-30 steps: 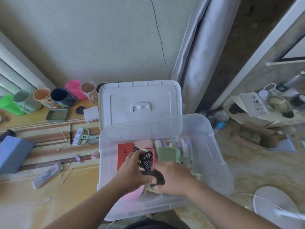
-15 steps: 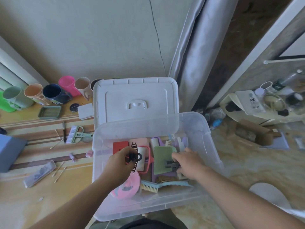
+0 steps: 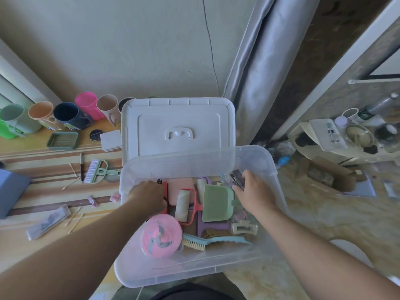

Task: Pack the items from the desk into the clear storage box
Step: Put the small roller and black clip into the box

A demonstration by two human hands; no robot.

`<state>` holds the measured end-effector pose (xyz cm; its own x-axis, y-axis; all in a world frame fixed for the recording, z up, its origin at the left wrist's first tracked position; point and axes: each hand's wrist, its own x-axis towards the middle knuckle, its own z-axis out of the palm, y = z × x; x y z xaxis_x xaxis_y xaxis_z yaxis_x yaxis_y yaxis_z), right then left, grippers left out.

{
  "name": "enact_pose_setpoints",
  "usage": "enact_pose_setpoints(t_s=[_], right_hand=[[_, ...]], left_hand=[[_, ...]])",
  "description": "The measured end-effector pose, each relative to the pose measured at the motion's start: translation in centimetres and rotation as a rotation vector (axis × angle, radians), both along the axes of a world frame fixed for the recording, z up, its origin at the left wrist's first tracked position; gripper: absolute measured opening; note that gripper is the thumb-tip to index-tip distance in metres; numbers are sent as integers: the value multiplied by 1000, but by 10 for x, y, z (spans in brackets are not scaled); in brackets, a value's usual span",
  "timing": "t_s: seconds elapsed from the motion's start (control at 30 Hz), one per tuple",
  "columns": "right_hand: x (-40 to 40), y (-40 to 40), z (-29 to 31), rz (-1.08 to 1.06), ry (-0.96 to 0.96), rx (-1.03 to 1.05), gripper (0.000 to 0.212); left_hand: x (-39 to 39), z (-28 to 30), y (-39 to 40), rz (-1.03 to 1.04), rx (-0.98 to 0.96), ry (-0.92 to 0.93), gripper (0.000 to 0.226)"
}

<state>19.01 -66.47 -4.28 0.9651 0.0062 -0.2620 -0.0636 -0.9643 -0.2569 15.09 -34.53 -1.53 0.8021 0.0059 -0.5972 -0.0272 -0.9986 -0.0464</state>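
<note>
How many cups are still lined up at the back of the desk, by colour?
Green cup: 1
Orange cup: 1
Navy cup: 1
Pink cup: 1
Beige cup: 1
Dark cup, mostly hidden behind the white lid: 1
Total: 6

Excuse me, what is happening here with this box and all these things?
A person is packing small items into the clear storage box. Both hands are inside it: the left hand holds a black clip at the left side, the right hand holds a dark clip at the far right. Cups and a green brush remain on the desk.
</note>
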Motion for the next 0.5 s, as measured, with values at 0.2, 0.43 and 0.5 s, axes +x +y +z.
enact_pose_setpoints(t_s=[0.2,0.43,0.5], right_hand=[[22,13,-15,-124,63,20,19],[5,5,-23,-41,152,29,16],[4,4,-23,-36,176,45,21]], left_hand=[[-2,-27,6,127,-102,-61,22],[-9,-38,5,177,-210,-209,36],[-10,-38,6,194,-225,-202,37]])
